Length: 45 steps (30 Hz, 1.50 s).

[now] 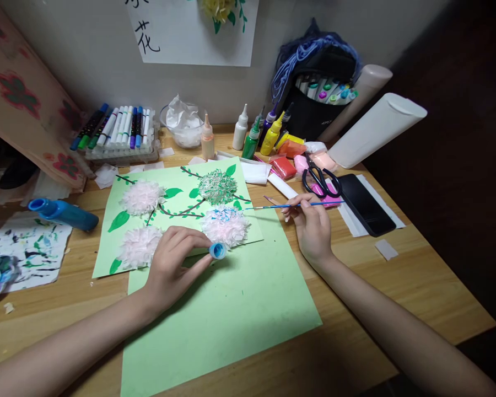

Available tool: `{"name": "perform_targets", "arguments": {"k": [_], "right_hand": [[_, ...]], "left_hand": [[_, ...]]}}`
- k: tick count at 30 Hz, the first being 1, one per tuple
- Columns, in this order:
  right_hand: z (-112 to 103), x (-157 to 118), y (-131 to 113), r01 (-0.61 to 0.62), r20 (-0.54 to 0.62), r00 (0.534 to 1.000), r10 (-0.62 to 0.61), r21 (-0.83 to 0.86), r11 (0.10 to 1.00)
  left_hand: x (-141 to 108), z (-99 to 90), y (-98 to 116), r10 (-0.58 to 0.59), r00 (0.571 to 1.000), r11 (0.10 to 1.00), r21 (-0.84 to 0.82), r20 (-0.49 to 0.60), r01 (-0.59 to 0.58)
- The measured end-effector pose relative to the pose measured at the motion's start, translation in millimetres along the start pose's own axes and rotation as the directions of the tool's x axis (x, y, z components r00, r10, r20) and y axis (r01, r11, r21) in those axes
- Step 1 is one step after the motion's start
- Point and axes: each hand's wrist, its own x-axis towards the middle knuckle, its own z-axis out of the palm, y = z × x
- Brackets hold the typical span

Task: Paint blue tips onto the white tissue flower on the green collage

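Pinched between thumb and fingers of my left hand (176, 262) is a small bottle cap (217, 251) with blue paint inside, tipped toward me. My right hand (311, 223) grips a thin blue paintbrush (283, 206), its tip pointing left beside a paper flower. That flower (226, 227) is pale pink with blue strokes on its upper part. It sits on a green sheet (182, 223) with painted stems and leaves. Another flower (217, 186) on the sheet is streaked green, and two pale ones (143, 197) are at its left, the lower partly behind my left hand.
A blue paint bottle (64, 214) lies uncapped at left, near a stained paper (33, 251). Paint bottles (252, 139), a bowl of tissue (184, 124) and markers (119, 127) line the back. Scissors (322, 182) and a phone (367, 205) lie at right. A second green sheet (227, 320) spreads in front.
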Motion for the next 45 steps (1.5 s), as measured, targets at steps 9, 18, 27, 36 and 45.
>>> {"name": "perform_targets", "arguments": {"k": [9,18,27,36,45], "right_hand": [[0,-1,-1,0.005,0.008,1.000,-0.005,-0.026,1.000],[2,-2,-1,0.016,-0.002,1.000,-0.017,-0.039,0.999],[6,6,-2,0.045,-0.051,0.998,-0.045,-0.009,0.999],[30,53,15,-0.095,0.027,0.995,0.093,0.109,0.989],[27,50,16,-0.107,0.085,0.991,0.104,0.038,0.994]], "left_hand": [[-1,-1.8,1,-0.003,1.000,1.000,0.002,0.005,0.003],[-1,-0.4,1,-0.023,1.000,1.000,-0.004,0.010,0.023],[-3,-1.0,1,-0.039,0.999,0.999,-0.027,0.017,0.039],[-3,-1.0,2,-0.111,0.993,0.990,-0.084,0.039,0.114],[-2,-1.0,3,-0.128,0.990,0.983,-0.125,0.066,0.136]]}}
